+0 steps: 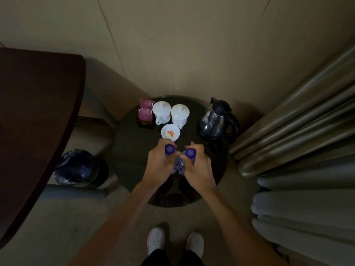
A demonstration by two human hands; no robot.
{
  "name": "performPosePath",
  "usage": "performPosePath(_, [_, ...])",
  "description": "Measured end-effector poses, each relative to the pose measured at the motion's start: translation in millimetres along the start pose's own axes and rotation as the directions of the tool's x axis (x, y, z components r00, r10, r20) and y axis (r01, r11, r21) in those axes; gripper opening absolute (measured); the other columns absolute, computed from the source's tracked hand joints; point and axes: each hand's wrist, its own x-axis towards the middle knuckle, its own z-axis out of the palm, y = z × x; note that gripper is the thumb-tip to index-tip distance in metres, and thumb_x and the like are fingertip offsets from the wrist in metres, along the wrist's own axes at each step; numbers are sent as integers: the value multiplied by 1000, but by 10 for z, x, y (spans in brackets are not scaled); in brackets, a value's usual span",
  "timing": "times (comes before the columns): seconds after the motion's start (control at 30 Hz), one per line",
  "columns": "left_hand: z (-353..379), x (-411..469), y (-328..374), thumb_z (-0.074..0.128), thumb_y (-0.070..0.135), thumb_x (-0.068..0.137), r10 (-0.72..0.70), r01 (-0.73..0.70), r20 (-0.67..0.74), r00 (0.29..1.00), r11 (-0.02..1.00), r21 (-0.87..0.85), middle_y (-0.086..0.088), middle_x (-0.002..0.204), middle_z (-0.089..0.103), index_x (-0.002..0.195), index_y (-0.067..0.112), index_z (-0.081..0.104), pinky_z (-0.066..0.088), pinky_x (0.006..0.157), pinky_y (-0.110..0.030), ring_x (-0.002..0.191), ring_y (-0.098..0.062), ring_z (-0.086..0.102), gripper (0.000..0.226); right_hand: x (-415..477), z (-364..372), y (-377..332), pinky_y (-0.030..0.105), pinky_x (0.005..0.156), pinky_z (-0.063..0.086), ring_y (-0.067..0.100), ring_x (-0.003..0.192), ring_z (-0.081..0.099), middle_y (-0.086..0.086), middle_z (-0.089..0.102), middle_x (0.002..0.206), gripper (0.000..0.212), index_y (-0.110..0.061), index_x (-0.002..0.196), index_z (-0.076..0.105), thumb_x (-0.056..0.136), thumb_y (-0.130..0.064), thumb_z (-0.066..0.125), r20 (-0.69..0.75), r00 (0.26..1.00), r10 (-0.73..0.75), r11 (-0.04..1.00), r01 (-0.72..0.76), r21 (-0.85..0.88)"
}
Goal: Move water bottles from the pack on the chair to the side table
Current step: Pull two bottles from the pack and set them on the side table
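Two bottles over a round dark side table (134, 166) in a dim room.

Our left hand (159, 162) is wrapped tight around the left water bottle (169, 149), our right hand (199, 167) around the right water bottle (190, 153), both purple-capped, above the glossy top. Behind them stand two lidded white cups (161, 110), an ashtray (170, 132) bearing an orange logo, purple sachets (147, 112) with unreadable print, and a kettle (217, 120); curtains (297, 131) hang right.

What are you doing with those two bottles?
A person stands at a small round dark table, holding one purple-capped water bottle in each hand. The left hand grips the left bottle and the right hand grips the right bottle, side by side over the tabletop. Whether they already rest on it cannot be told. Farther back on the table are two white lidded cups, a white dish, tea packets and a kettle.
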Motion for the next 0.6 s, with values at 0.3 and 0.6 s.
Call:
performPosePath(0.3, [16,49,52,67,14,87,-79,73,82,994,995,69,12,85,63,96,33,55,45,70,-3,82,5,61,24,36,-21,-129,5,66,51,-15,82,61,-17,58,92,27,-36,109,43,97,-21,63,46,990,130,989,-126,-75])
performPosePath(0.6, [-405,23,487,73,22,83,-209,187,124,970,968,167,5,125,57,130,21,51,45,88,-23,109,-4,54,53,-140,-462,-744,44,114,35,22,148,33,2,25,165,82,-25,159,15,95,-32,66,86,957,275,959,-267,-95])
